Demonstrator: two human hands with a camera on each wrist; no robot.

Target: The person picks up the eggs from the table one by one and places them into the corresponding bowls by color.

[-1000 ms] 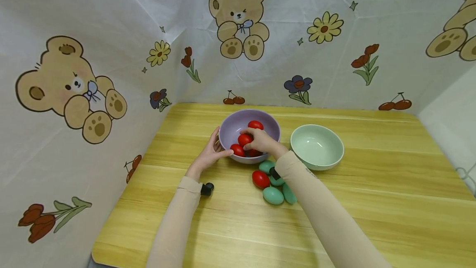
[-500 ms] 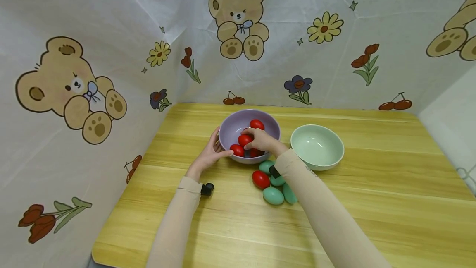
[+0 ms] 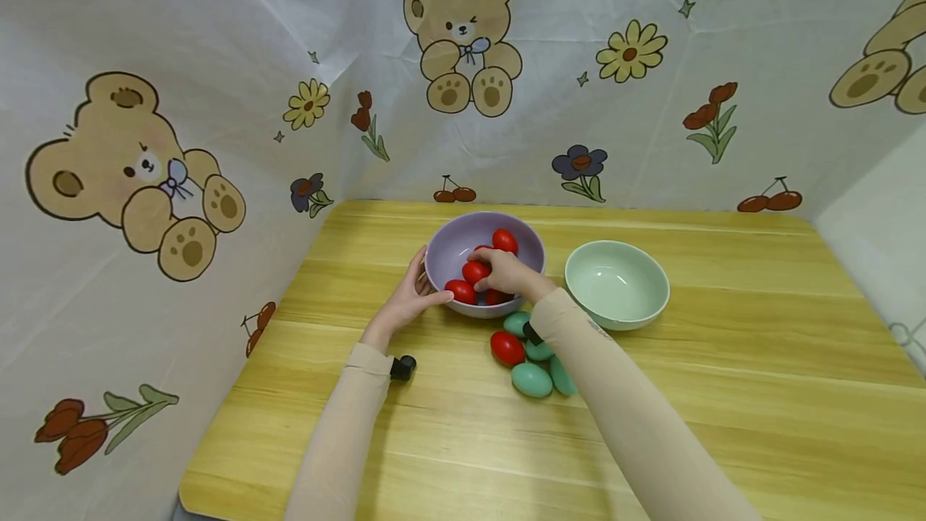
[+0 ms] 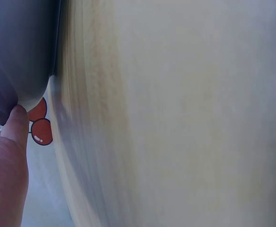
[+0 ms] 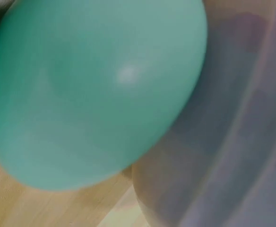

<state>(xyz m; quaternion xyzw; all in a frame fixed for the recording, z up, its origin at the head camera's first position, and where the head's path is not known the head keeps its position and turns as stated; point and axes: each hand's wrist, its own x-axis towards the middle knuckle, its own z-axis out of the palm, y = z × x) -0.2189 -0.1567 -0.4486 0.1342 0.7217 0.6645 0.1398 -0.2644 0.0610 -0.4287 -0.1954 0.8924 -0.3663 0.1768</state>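
Observation:
A purple bowl (image 3: 452,246) with several red eggs stands near the back of the table. My left hand (image 3: 403,305) grips its left side, thumb at the front rim and fingers against the outer wall. In the left wrist view, a digit touches the dark underside of the bowl (image 4: 20,42). My right hand (image 3: 509,273) reaches inside, with thumb and fingers round a red egg (image 3: 475,272). Another red egg (image 3: 460,291) lies by the left thumb, and one more (image 3: 505,241) sits toward the back. The right hand partly hides others.
A pale green bowl (image 3: 617,284) stands to the right, with no eggs visible inside. In front of the purple bowl lie several green eggs (image 3: 531,380) and one red egg (image 3: 507,349), partly under the right forearm. A green egg (image 5: 100,90) fills much of the right wrist view.
The red egg at the back of the purple bowl has shifted a little right and backward. More red shows beside the right fingers. Both hands stay almost in place.

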